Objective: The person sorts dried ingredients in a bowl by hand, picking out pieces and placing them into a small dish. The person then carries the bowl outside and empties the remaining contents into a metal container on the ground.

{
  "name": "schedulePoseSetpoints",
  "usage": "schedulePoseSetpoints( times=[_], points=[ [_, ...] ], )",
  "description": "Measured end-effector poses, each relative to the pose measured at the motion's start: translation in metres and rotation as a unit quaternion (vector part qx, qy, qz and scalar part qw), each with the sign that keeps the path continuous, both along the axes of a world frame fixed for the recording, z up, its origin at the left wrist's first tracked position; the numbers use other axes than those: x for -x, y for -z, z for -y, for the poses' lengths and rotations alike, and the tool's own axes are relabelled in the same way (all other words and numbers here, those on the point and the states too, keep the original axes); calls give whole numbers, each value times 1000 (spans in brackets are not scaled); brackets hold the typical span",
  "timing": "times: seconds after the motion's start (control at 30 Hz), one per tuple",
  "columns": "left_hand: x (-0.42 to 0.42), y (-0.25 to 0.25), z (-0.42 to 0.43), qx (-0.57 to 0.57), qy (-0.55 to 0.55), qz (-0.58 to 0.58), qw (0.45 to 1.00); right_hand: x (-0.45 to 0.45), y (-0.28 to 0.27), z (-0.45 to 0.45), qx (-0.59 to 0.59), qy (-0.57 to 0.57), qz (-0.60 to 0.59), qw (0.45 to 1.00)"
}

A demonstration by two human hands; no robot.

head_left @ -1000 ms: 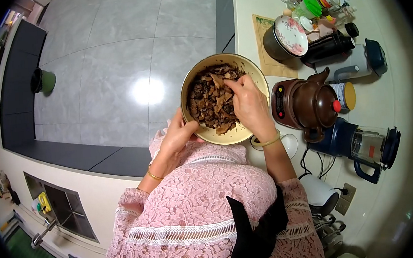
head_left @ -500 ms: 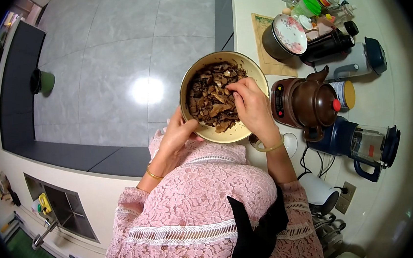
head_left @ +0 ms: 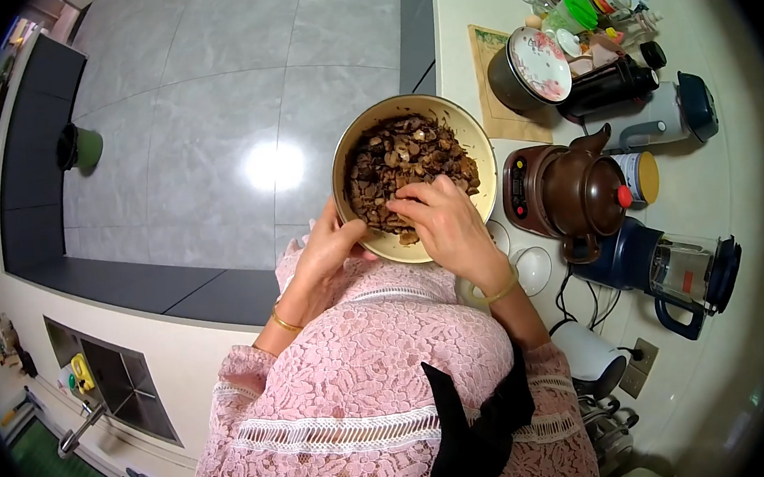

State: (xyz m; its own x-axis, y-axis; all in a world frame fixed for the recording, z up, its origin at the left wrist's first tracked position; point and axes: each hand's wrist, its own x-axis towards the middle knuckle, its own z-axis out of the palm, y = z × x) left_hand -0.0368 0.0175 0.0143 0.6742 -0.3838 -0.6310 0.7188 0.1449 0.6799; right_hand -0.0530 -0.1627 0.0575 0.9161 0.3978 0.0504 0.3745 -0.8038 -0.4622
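Observation:
A cream-coloured bowl [head_left: 481,153] with a dark rim is held up in front of my body. Inside lies a heap of dark brown dried slices [head_left: 406,150], mixed with shredded bits. My left hand [head_left: 333,245] grips the bowl's lower left rim, thumb on the edge and fingers beneath. From the lower right, my right hand [head_left: 449,226] reaches into the bowl. Its bent fingers are closed among the dried slices near the heap's lower middle. The fingertips are partly hidden, so how much they hold is unclear.
On the right counter stand a brown kettle [head_left: 588,186] on its base, a blender [head_left: 676,272], a lidded pot [head_left: 526,71] and several jars. Small white bowls [head_left: 532,271] sit by my right wrist. A sink [head_left: 127,388] is at left, a green bin [head_left: 82,148] on the floor.
My right hand has moved down and left within the bowl, from the heap's right side to its lower middle. The slices lie rearranged. My left hand keeps its grip.

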Motion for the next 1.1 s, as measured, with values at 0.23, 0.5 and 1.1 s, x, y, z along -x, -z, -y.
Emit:
schedulePoseSetpoints(
  times=[0.23, 0.5, 1.1],
  points=[
    [-1, -1, 1, 5, -7, 5, 1000, 7, 2, 12, -82, 52, 14, 995],
    [-1, -6, 2, 11, -1, 6, 1000, -7, -2, 17, -123, 130, 40, 983],
    [0, -9, 4, -2, 23, 15, 1000, -32, 12, 21, -47, 160, 91, 982]
  ],
)
